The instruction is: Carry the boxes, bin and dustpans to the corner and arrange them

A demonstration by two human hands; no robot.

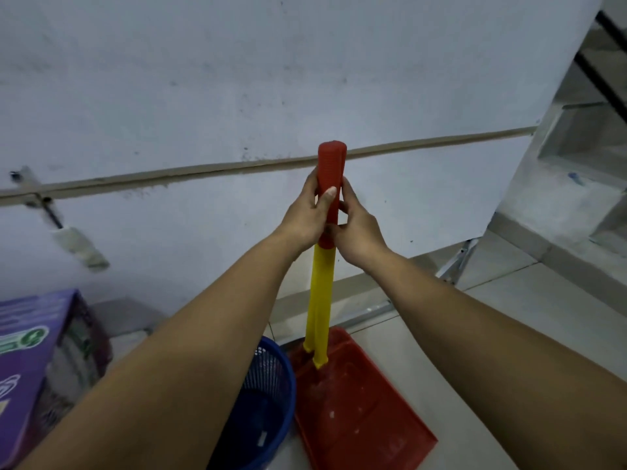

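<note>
Red dustpans (356, 401) stand nested on the floor by the wall, their yellow shafts (319, 300) rising side by side to red grips (330, 164). My left hand (308, 213) and my right hand (356, 228) both grip the red grips from either side, thumbs across the front. A blue mesh bin (271, 395) stands just left of the dustpans, partly hidden by my left forearm. A purple box (30, 351) sits at the lower left.
A white wall with a grey horizontal strip (169, 174) runs behind. A mop-like tool (71, 242) hangs on the wall at left. Metal shelving or stair framing (576, 147) stands at right, with a metal leg (458, 262) on the tiled floor.
</note>
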